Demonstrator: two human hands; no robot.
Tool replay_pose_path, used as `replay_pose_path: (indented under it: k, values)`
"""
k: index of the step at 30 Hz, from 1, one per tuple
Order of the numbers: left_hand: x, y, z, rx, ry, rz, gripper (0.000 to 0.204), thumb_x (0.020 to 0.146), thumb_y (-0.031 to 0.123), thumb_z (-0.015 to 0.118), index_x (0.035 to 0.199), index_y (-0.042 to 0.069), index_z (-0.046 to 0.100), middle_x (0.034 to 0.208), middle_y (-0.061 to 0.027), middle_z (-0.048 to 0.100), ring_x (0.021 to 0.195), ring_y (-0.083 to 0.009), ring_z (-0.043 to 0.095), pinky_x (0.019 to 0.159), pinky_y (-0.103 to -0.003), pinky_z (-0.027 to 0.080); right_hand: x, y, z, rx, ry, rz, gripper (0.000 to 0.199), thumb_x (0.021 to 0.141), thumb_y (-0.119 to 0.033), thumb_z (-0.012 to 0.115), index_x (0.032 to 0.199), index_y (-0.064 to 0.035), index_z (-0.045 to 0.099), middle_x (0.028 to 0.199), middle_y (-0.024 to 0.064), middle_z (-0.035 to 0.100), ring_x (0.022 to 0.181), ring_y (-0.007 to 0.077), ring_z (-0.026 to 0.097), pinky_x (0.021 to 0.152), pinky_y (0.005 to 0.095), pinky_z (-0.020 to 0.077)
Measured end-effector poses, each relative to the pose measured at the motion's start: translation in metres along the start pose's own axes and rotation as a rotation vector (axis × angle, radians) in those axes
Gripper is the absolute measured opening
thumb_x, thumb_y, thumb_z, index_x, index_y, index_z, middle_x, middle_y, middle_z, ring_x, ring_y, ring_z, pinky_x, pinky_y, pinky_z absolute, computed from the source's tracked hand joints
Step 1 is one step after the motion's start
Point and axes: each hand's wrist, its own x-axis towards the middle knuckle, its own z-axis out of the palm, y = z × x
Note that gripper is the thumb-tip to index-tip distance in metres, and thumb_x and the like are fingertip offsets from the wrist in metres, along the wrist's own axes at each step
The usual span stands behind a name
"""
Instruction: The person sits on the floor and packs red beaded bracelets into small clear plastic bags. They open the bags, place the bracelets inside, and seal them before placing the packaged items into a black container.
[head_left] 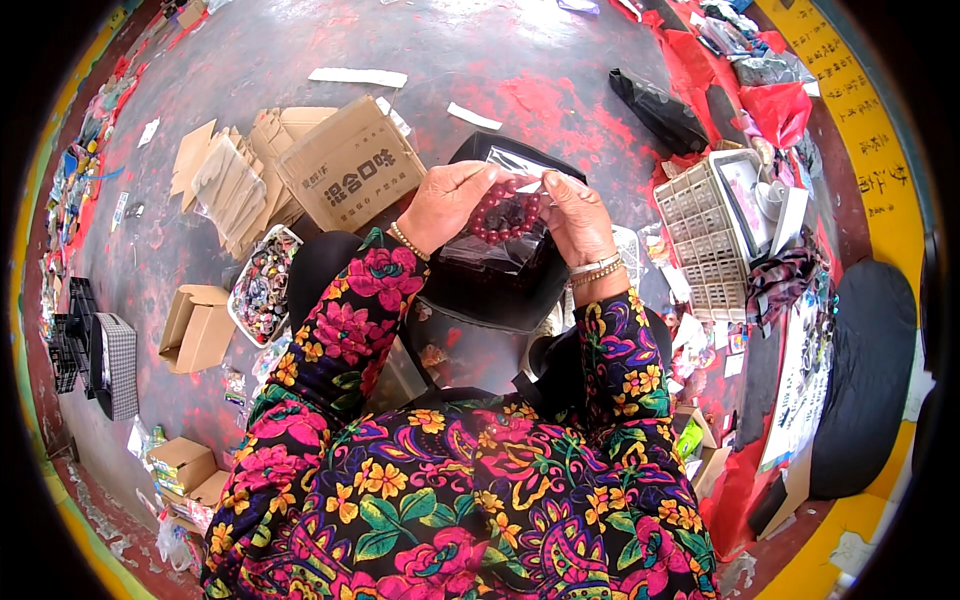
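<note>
Between my two hands hangs a small clear plastic bag (518, 176) with a dark red bead bracelet (512, 236) in it. My left hand (447, 203) pinches the bag's upper left edge between thumb and fingers. On the opposite side, my right hand (580, 222) has its thumb and forefinger closed on the upper right edge. Both hands are over a black plastic tub (490, 306) in front of my knees. Shiny clear film shows just below the bracelet; whether it belongs to the same bag I cannot tell.
Left of the tub lie a printed cardboard box (350, 165), flattened cardboard (250, 190) and a white basket of small colourful items (268, 285). An opened carton (197, 328) is farther left. At right stand a beige plastic crate (705, 240) and a black stool (868, 380).
</note>
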Motion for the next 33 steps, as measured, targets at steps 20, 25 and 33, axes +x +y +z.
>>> replay_pose_path:
  k: [20,25,33]
  values:
    - [-0.001,0.016,0.007,-0.255,0.124,-0.298,0.025,0.088,0.015,0.057,0.105,-0.002,0.063,0.089,-0.0030,0.065,0.076,-0.0057,0.056,0.068,-0.019,0.047,-0.001,0.003,0.016,-0.019,-0.030,0.050,0.029,0.088,-0.024,0.058,0.103,0.0006,0.062,0.099,0.0083,0.065,0.089,0.0153,0.061,0.081,0.0283,0.0468]
    - [-0.001,0.010,0.005,-0.247,0.091,-0.311,0.028,0.090,0.019,0.056,0.104,-0.004,0.062,0.091,-0.0049,0.065,0.075,-0.0072,0.058,0.067,-0.020,0.047,-0.002,-0.002,0.016,-0.008,0.005,0.045,0.020,0.088,-0.022,0.059,0.095,-0.0036,0.063,0.091,0.0047,0.065,0.083,0.0136,0.061,0.076,0.0291,0.0484]
    - [-0.003,0.001,0.004,-0.479,0.120,-0.373,0.038,0.093,0.031,0.050,0.100,-0.004,0.060,0.091,-0.0089,0.064,0.077,-0.0141,0.062,0.068,-0.024,0.050,0.001,0.006,0.009,0.032,0.024,0.085,0.021,0.087,-0.020,0.060,0.095,-0.0012,0.062,0.091,0.0057,0.065,0.080,0.0136,0.061,0.071,0.0272,0.0500]
